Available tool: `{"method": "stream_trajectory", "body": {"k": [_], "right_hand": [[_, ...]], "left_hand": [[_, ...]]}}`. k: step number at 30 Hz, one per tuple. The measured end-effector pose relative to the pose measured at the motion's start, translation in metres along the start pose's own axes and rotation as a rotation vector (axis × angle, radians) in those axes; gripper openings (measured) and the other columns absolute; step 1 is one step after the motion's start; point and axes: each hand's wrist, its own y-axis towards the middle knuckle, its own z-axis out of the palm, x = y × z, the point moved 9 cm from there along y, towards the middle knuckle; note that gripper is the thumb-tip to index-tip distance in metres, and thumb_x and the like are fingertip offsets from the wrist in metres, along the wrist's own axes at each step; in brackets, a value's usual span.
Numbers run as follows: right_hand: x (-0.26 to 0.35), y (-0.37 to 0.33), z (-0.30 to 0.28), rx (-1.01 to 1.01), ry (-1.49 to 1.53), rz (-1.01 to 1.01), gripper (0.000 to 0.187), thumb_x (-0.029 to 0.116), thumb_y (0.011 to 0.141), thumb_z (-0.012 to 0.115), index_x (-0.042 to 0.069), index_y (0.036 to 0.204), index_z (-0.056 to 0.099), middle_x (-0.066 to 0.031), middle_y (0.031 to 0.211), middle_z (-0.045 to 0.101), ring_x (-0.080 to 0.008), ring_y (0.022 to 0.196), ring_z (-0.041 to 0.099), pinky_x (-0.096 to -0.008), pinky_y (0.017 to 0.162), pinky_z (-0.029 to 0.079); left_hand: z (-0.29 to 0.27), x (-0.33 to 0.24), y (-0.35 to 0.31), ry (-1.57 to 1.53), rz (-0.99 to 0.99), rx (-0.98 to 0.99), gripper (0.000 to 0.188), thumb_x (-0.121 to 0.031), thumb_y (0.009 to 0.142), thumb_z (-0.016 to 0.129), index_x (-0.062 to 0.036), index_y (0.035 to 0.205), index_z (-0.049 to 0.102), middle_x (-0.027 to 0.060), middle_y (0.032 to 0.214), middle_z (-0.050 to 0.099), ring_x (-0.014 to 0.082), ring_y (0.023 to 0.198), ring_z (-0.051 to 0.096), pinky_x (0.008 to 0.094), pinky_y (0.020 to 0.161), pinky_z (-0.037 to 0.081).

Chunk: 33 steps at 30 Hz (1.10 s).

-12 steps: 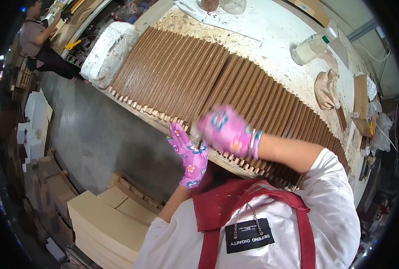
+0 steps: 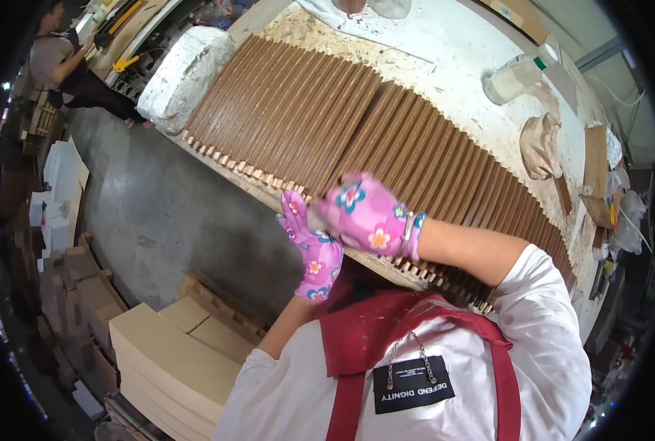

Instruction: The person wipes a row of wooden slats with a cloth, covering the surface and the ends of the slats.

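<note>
Many brown wooden strips [image 2: 283,117] lie side by side across the workbench, their pale notched ends [image 2: 246,170] lined up along the near edge. My left hand [image 2: 314,250], in a pink flowered glove, is at that edge with its fingers stretched out and pointing away from me. Just right of it, my right hand [image 2: 368,213], in a matching glove, is closed over the strip ends. A blurred greyish piece [image 2: 318,218] shows at its fingertips, between the two hands; its kind cannot be made out.
A white wrapped block [image 2: 184,79] stands at the bench's left end. On the far right lie a clear bottle [image 2: 515,77] and a crumpled tan bag [image 2: 540,147]. Cream boards [image 2: 169,367] are stacked on the floor at lower left. Another person [image 2: 66,66] works at upper left.
My right hand has moved slightly toward my left hand, and the greyish piece now sits close against the left fingers. The left hand has barely shifted.
</note>
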Motion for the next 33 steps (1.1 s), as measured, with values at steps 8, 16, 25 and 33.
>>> {"method": "stream_trajectory", "body": {"k": [8, 16, 25, 33], "right_hand": [[-0.113, 0.010, -0.018, 0.084, 0.077, 0.504, 0.018, 0.018, 0.087, 0.064, 0.007, 0.102, 0.065, -0.0079, 0.079, 0.069, -0.0170, 0.069, 0.069, -0.0299, 0.060, 0.061], [-0.161, -0.011, -0.055, -0.143, 0.239, 0.584, 0.046, 0.050, 0.099, 0.047, 0.008, 0.107, 0.063, -0.0145, 0.091, 0.069, -0.0246, 0.077, 0.068, -0.0379, 0.069, 0.056], [-0.126, -0.038, -0.028, 0.111, 0.099, 0.227, 0.048, 0.053, 0.099, 0.043, 0.012, 0.115, 0.063, -0.0100, 0.091, 0.068, -0.0236, 0.078, 0.068, -0.0357, 0.067, 0.055], [-0.122, -0.023, -0.017, -0.171, 0.209, 0.382, 0.013, 0.020, 0.092, 0.059, 0.009, 0.089, 0.065, -0.0050, 0.068, 0.064, -0.0174, 0.060, 0.066, -0.0280, 0.051, 0.055]], "left_hand": [[0.002, -0.018, -0.002, 0.290, 0.133, 0.009, 0.102, -0.028, 0.083, 0.072, 0.0057, 0.154, 0.006, 0.0254, 0.158, 0.017, 0.0401, 0.149, 0.012, 0.0601, 0.117, 0.009], [-0.023, -0.031, -0.014, 0.088, 0.223, -0.044, 0.089, -0.026, 0.088, 0.064, -0.0013, 0.156, 0.011, 0.0226, 0.159, 0.019, 0.0419, 0.147, 0.016, 0.0513, 0.119, 0.013], [0.006, -0.063, -0.032, 0.167, 0.328, 0.071, 0.085, -0.033, 0.094, 0.058, -0.0001, 0.156, 0.011, 0.0243, 0.161, 0.008, 0.0423, 0.149, 0.009, 0.0512, 0.120, 0.010], [0.009, -0.062, -0.031, 0.188, 0.358, 0.061, 0.090, -0.037, 0.092, 0.061, -0.0011, 0.156, 0.010, 0.0248, 0.161, 0.010, 0.0449, 0.148, 0.012, 0.0534, 0.118, 0.015]]}}
